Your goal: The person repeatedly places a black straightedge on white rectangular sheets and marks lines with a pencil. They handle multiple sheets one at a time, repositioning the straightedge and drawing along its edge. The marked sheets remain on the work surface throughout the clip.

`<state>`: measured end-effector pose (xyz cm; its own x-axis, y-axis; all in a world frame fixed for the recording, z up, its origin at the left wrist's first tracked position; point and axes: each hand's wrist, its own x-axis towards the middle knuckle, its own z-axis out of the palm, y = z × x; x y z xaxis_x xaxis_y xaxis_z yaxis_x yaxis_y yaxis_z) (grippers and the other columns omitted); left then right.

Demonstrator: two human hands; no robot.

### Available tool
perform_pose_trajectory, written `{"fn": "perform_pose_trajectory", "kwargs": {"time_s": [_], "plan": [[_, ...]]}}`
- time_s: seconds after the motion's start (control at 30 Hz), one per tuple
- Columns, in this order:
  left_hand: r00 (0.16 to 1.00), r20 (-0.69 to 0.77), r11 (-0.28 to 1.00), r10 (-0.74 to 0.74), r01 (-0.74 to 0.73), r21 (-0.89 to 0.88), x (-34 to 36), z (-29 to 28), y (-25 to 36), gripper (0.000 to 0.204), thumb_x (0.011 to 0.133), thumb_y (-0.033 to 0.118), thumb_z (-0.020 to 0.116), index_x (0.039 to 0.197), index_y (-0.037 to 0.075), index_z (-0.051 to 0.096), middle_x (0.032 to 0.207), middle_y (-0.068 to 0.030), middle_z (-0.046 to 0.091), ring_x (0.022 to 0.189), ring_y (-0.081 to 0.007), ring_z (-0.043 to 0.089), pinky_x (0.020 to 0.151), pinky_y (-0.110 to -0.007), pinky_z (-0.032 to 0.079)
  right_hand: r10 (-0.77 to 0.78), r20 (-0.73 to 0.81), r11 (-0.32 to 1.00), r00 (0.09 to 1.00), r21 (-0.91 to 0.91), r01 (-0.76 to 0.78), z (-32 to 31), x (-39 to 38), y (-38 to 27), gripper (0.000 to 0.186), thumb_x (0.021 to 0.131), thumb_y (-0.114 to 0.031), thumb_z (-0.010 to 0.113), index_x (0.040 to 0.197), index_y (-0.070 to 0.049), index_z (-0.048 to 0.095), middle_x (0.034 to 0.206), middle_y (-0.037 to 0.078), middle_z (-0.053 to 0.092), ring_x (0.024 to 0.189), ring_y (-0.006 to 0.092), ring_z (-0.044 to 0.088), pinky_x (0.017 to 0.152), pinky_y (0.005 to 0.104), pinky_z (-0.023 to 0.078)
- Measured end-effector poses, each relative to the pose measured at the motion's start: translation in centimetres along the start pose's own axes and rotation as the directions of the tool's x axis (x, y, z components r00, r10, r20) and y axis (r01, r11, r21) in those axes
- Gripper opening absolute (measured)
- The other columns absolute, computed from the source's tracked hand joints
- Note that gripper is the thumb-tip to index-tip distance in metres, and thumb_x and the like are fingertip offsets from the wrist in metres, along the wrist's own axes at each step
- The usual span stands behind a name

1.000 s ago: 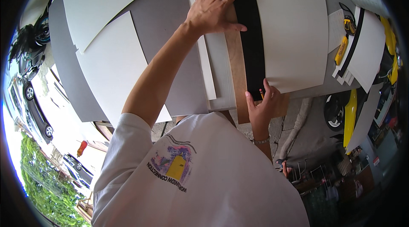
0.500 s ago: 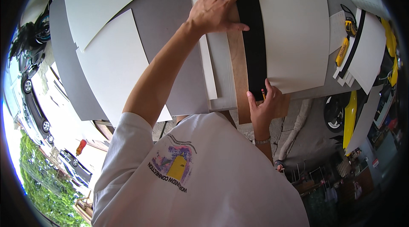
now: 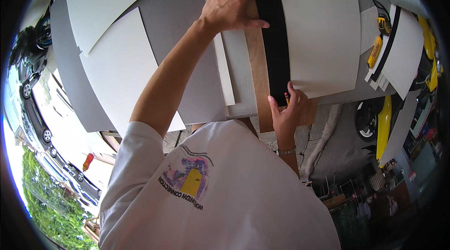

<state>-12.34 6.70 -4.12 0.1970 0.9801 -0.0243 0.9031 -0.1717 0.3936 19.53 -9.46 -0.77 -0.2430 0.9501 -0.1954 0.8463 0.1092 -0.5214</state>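
Observation:
A long black strip (image 3: 276,48) lies lengthwise over a brown board (image 3: 252,53) and the edge of a large white sheet (image 3: 323,39). My left hand (image 3: 234,2) rests with spread fingers across the brown board and the strip's far part, thumb on the black. At the strip's near end is my right hand (image 3: 287,117), its thumb at the left edge and its index finger at the right edge. A thin pencil (image 3: 287,98) sticks up between that thumb and finger; its lower part is hidden in the hand.
White sheets (image 3: 110,62) lie on a grey sheet (image 3: 187,71) at left, beside a narrow white strip (image 3: 224,69). At right are a tape measure (image 3: 384,25), a yellow utility knife (image 3: 375,52) and more pieces of sheet (image 3: 404,50). A yellow motorcycle (image 3: 385,128) stands beyond the table.
The whole view has shifted slightly, so the table and hands appear a little further left and up. Both hands keep their places on the black strip.

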Motion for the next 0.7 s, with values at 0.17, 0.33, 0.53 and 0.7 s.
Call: {"fn": "perform_pose_trajectory", "kwargs": {"time_s": [0.17, 0.33, 0.53, 0.7], "plan": [[0.992, -0.123, 1.0, 0.005, -0.007, -0.011, -0.1, 0.7, 0.0, 0.114, 0.074, 0.076, 0.078, 0.157, 0.006, 0.043, 0.167, -0.019, 0.034, 0.157, -0.0357, 0.026, 0.132, -0.049, 0.02, -0.022, -0.003, 0.999, 1.0, -0.03, 0.022, 0.0, 0.2, 0.1, 0.07, 0.087, -0.022, 0.087, 0.146, -0.003, 0.054, 0.128, 0.017, 0.046, 0.113, 0.0288, 0.057, 0.093, 0.0381, 0.059], [0.994, -0.103, 0.998, -0.022, 0.028, 0.057, -1.2, 1.0, 2.4, 0.089, 0.081, 0.058, 0.082, 0.153, 0.015, 0.052, 0.163, -0.0095, 0.043, 0.15, -0.0333, 0.041, 0.129, -0.047, 0.029, 0.055, -0.013, 0.998, 0.998, -0.008, -0.055, 0.5, -0.2, 0.2, 0.076, 0.081, -0.031, 0.09, 0.146, -0.01, 0.057, 0.129, 0.019, 0.05, 0.117, 0.0363, 0.053, 0.098, 0.0523, 0.048], [0.977, 0.064, 0.979, -0.205, 0.204, 0.027, -2.1, 0.2, 10.3, 0.115, 0.069, 0.046, 0.094, 0.154, -0.006, 0.038, 0.165, -0.0235, 0.034, 0.152, -0.0389, 0.035, 0.126, -0.054, 0.032, 0.051, -0.008, 0.999, 0.999, -0.001, -0.051, 0.2, 0.0, 0.1, 0.074, 0.083, -0.03, 0.09, 0.146, -0.008, 0.057, 0.125, 0.018, 0.049, 0.11, 0.0331, 0.059, 0.093, 0.0468, 0.052], [0.949, 0.154, 0.96, -0.276, 0.264, 0.091, -2.0, 0.5, 11.1, 0.125, 0.067, 0.051, 0.092, 0.158, -0.008, 0.03, 0.169, -0.0261, 0.026, 0.159, -0.04, 0.024, 0.127, -0.059, 0.028, -0.009, -0.091, 0.966, 0.996, 0.256, 0.033, -3.4, 2.8, 1.6, 0.029, 0.1, -0.02, 0.072, 0.119, 0.001, 0.063, 0.111, 0.014, 0.049, 0.103, 0.0284, 0.062, 0.082, 0.0383, 0.056]]}}
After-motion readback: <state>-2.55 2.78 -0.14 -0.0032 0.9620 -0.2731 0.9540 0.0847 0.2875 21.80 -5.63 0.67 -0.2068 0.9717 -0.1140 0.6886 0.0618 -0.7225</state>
